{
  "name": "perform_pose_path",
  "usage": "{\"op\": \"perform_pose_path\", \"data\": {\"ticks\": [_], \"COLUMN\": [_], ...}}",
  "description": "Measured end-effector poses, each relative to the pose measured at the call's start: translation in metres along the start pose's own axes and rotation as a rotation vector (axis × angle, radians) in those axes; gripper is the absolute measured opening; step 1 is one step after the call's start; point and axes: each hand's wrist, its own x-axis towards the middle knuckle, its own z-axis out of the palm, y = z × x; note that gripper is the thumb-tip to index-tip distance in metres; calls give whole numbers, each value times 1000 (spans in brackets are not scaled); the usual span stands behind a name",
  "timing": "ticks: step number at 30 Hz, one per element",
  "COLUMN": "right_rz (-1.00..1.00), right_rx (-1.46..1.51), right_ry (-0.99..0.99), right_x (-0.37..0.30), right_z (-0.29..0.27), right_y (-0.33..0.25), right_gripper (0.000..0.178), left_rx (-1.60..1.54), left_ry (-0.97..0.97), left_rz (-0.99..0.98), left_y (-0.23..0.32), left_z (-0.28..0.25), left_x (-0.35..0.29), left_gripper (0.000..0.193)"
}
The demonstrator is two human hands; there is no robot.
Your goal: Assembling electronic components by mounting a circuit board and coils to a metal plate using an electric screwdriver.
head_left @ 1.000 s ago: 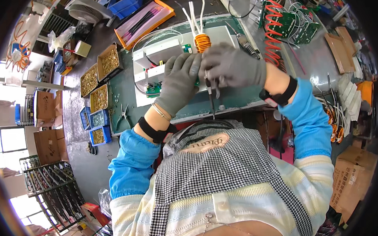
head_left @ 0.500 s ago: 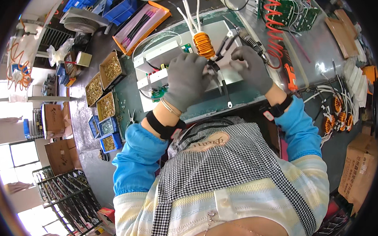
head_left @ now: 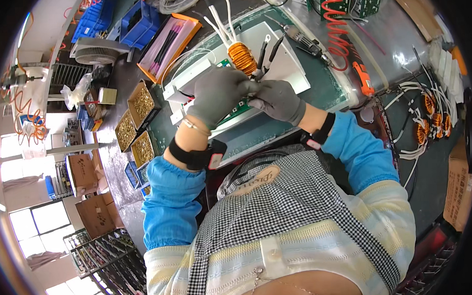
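Observation:
My left hand (head_left: 219, 93) and my right hand (head_left: 279, 100), both in grey gloves, meet over the front of a white metal housing (head_left: 291, 67). Their fingers are closed and pinched together at one spot; what lies between them is hidden. Just beyond the fingertips is a coil (head_left: 242, 59) wound with orange-copper wire, tilted, with white sleeved leads (head_left: 220, 27) rising from it. Two black leads (head_left: 264, 53) stick up beside the coil, one ending in a metal lug. Part of a green circuit board (head_left: 240, 110) shows under my hands.
To the right lie a power driver (head_left: 309, 43), a red coiled hose (head_left: 333, 27), an orange-and-black tool (head_left: 363, 79) and more wound coils (head_left: 421, 131). Trays of small brass-coloured parts (head_left: 141, 103) stand to the left. An orange-edged box (head_left: 169, 48) sits at the far left.
My right hand has moved left and in to meet my left hand. The black lead that hung toward me with its lug is out of sight. The view has shifted slightly.

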Motion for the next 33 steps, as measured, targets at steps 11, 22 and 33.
{"op": "perform_pose_path", "data": {"ticks": [11, 22, 33], "right_rz": [857, 508, 565], "right_rx": [383, -243, -347], "right_ry": [30, -306, -462], "right_x": [11, 12, 22], "right_z": [12, -4, 4], "right_y": [-26, -6, -5], "right_gripper": [26, 15, 19], "left_rx": [-298, -210, 357], "left_ry": [290, 200, 30], "left_rz": [-148, -319, 53], "left_y": [-17, -29, -33], "left_z": [12, 12, -24], "left_x": [2, 25, 30], "left_gripper": [27, 32, 21]}}
